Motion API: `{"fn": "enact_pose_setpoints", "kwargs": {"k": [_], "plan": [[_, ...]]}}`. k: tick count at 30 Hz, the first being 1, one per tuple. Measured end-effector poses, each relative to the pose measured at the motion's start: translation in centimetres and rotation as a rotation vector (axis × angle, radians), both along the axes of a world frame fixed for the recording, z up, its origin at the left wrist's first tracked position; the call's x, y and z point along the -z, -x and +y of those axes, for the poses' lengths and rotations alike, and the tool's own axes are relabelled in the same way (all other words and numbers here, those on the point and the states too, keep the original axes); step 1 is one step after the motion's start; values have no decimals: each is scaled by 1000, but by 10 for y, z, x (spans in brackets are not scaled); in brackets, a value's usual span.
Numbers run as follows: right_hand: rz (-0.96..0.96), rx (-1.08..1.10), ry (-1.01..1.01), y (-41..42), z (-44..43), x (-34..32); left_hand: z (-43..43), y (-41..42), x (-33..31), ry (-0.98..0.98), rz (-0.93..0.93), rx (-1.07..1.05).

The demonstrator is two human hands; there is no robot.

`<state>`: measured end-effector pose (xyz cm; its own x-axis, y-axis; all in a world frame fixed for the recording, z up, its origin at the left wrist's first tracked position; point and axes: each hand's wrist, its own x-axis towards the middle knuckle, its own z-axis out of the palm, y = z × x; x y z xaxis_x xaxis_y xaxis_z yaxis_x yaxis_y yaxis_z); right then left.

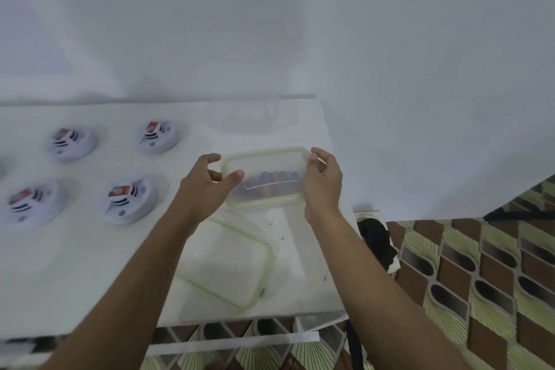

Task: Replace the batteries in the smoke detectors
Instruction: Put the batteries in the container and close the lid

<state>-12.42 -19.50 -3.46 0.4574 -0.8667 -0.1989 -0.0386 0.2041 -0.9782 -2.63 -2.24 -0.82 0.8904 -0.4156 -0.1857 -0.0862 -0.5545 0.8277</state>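
Note:
A clear plastic box with a green rim [267,159] stands at the right end of the white table [90,279], with several coloured batteries [271,179] inside. My left hand [207,186] curls round its left end, thumb against the near rim. My right hand [322,183] grips its right end. Several white smoke detectors lie on the table's left part, each with a red battery showing: one near my left hand [129,200], one behind it [157,135], one at back left [72,143] and one at front left [31,204].
A clear lid with a green edge [231,264] lies flat on the table under my forearms. A black and white thing [380,242] sits beyond the table's right edge. Patterned floor tiles [480,264] fill the right. A white wall stands behind the table.

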Motion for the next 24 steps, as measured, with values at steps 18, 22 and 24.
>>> {"fn": "enact_pose_setpoints", "kwargs": {"k": [18, 22, 24], "plan": [[47, -245, 37, -42, 61, -8, 58, -35, 16, 248, 4, -159], [92, -264, 58, -42, 64, -14, 73, -40, 14, 310, 160, -34], [111, -266, 35, -37, 67, -15, 79, -37, 12, 327, 186, -10]]}}
